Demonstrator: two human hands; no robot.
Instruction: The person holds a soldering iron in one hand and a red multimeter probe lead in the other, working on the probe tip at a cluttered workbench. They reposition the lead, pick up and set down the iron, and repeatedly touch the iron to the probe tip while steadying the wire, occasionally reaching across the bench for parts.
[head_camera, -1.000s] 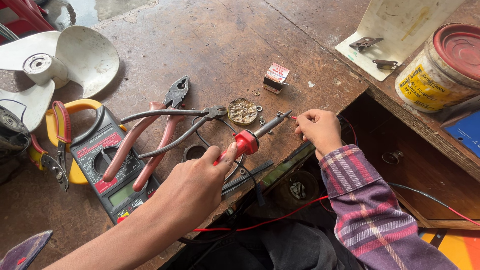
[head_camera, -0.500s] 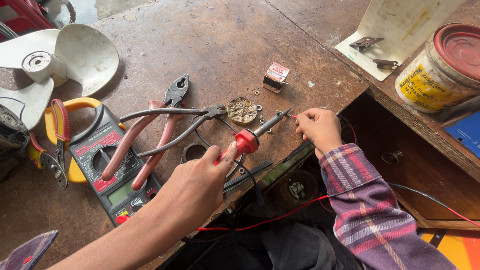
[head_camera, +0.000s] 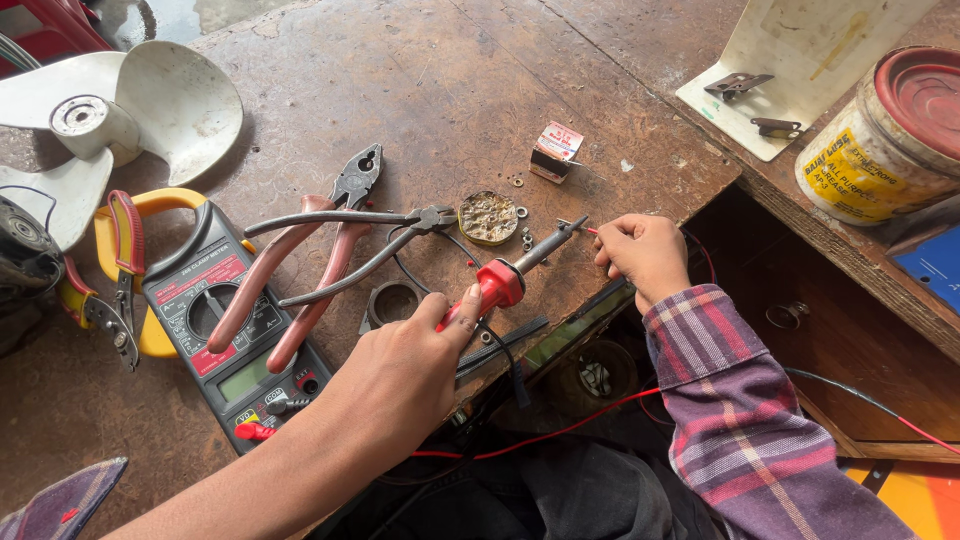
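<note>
1. Head view, the hands: the left hand (head_camera: 400, 365) is closed around the red handle of a soldering iron (head_camera: 515, 270); its dark tip points to the right, toward the end of a thin red wire (head_camera: 592, 231); the right hand (head_camera: 645, 255), in a plaid sleeve (head_camera: 745, 420), pinches this wire between the fingertips, at the edge of the workbench (head_camera: 330, 90).
2. To do this step well, I think the tip should touch only the bare end of the wire; the right fingers should stay back from the heat, and both hands should rest steady on the bench edge.
3. Head view, the surface: the bench is worn, brown and stained; near the iron lies a round tin of flux (head_camera: 487, 216) with small washers beside it; two pliers (head_camera: 320, 250) lie across a clamp meter (head_camera: 215, 320); a white fan blade (head_camera: 130, 120) is at the far left; a paint can (head_camera: 890, 135) stands at the right.
</note>
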